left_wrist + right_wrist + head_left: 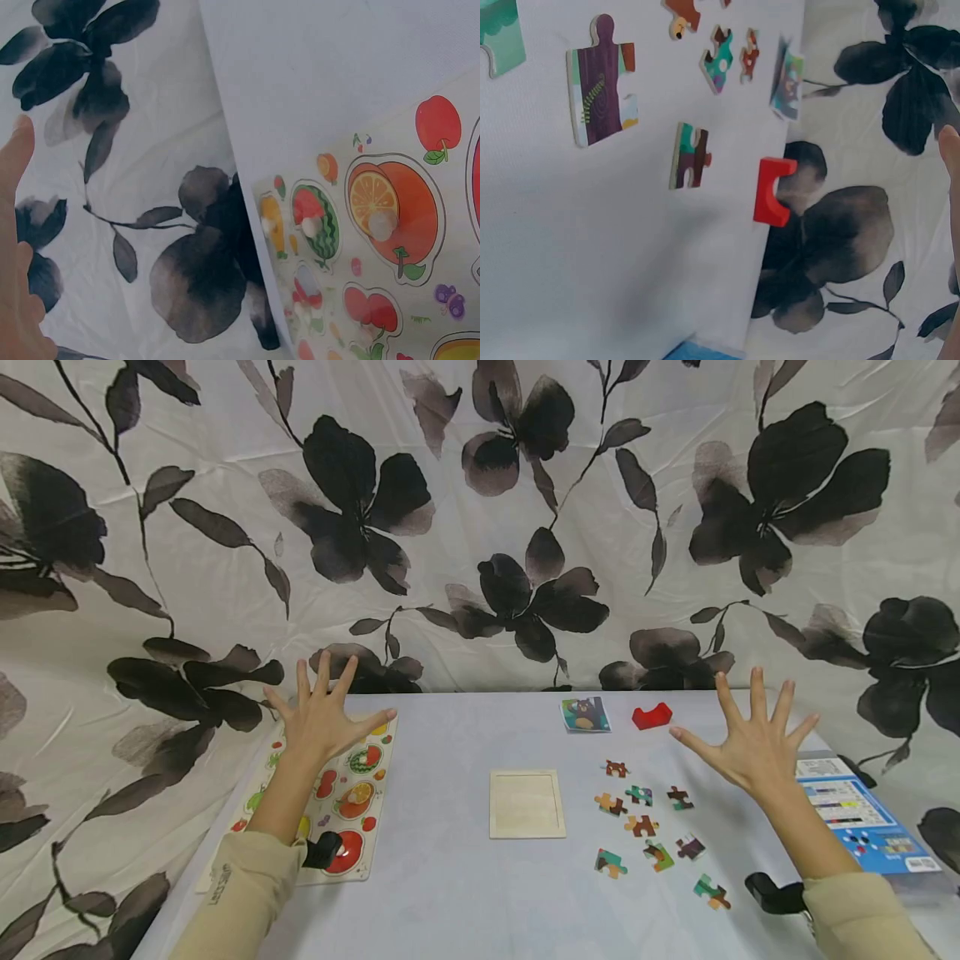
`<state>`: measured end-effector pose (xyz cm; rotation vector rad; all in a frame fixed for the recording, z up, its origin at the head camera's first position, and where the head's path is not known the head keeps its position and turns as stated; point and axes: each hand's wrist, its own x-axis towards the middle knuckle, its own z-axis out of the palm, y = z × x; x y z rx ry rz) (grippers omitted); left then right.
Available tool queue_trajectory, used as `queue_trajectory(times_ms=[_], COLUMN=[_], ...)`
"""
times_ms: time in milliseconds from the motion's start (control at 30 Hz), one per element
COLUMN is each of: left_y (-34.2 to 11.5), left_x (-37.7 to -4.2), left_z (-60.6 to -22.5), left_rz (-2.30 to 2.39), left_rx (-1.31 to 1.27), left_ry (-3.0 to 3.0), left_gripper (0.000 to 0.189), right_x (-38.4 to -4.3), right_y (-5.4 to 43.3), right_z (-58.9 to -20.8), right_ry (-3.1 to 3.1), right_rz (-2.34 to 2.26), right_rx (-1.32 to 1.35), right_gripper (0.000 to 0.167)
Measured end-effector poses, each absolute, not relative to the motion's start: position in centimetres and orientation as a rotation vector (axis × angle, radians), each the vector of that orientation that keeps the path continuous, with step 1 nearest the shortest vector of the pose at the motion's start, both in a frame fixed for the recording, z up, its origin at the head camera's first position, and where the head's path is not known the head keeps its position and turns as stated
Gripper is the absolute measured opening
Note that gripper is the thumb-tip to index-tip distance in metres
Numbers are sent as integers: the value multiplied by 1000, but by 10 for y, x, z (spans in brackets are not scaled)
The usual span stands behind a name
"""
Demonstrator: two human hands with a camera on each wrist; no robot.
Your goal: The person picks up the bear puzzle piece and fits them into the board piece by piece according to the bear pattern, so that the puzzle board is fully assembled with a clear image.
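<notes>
My left hand (318, 722) is raised with fingers spread above a fruit knob-puzzle board (363, 831). It holds nothing. On the other side my right hand (757, 743) is also lifted, fingers splayed and holding nothing. Several loose jigsaw pieces (642, 826) are scattered on the table to its left. Between the two hands lies a square wooden puzzle tray (527, 804). The red arch-shaped block (652, 717) sits near the back edge, left of the right hand, and shows in the right wrist view (772, 192) too. Beside that block is a small picture card (586, 715).
A blue and white box (873, 827) lies at the table's right side, partly behind the right forearm. The white-covered table (450, 893) ends at a floral curtain (465, 527) at the back. Black straps with cameras are on both wrists.
</notes>
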<state>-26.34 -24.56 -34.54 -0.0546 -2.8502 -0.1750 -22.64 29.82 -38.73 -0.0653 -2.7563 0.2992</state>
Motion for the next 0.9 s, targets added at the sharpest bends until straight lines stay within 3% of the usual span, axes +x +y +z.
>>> queue_trajectory(times_ms=[333,533,900], left_y=[-247,-243,-175], left_x=[-263,-261,-248], left_z=[-348,-354,-409], left_rz=[-169,-226,-631], left_rx=[-56,-97,-449], left_ry=[-2869,-2911,-2973], left_gripper=[104,103,93], right_x=[-228,-231,-238], right_y=[297,293,269], right_z=[-392,-399,-432], right_ry=[-2753,-2670,-2787], right_rz=[313,551,809], right_rx=[-18,151,375], right_gripper=[101,93,64])
